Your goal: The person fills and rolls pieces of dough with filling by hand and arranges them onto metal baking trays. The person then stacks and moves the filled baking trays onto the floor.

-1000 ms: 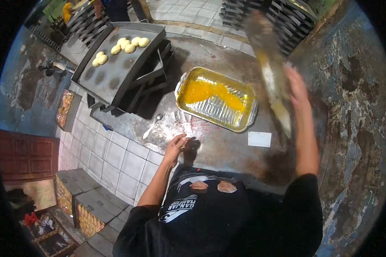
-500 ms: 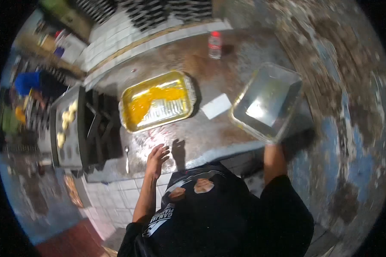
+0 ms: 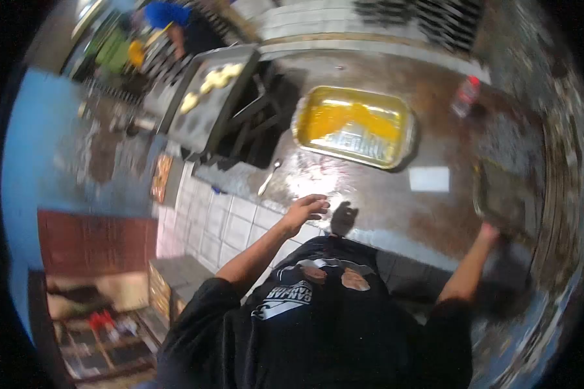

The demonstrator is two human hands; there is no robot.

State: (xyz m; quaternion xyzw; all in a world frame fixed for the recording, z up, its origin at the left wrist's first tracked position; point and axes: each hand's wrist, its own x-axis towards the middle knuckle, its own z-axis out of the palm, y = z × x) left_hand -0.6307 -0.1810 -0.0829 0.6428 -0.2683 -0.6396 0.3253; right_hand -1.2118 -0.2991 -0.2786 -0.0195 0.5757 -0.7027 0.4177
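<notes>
My left hand (image 3: 307, 212) hovers over the near table edge, fingers loosely spread and holding nothing, with its shadow to the right. A teaspoon (image 3: 270, 177) lies left of it. Beyond is a rectangular, shiny gold-toned tray (image 3: 405, 155) with yellow-orange liquid spread over part of its bottom. At the right, my right hand (image 3: 491, 231) grips the near edge of a clear rectangular container (image 3: 509, 194), blurred; its fingers are partly hidden. Between the tray and the container lies a white rectangular card (image 3: 429, 179).
A bottle with a red cap (image 3: 466, 96) stands at the back right. On the left, a dark baking tray (image 3: 198, 123) holding pale dough pieces (image 3: 214, 83) rests on stacked dark trays. Behind it is a person in a blue top (image 3: 169, 14).
My view has swung left, so the table things appear farther right. The clear container, in my right hand, looks lower and flatter to the table. My left hand stays open.
</notes>
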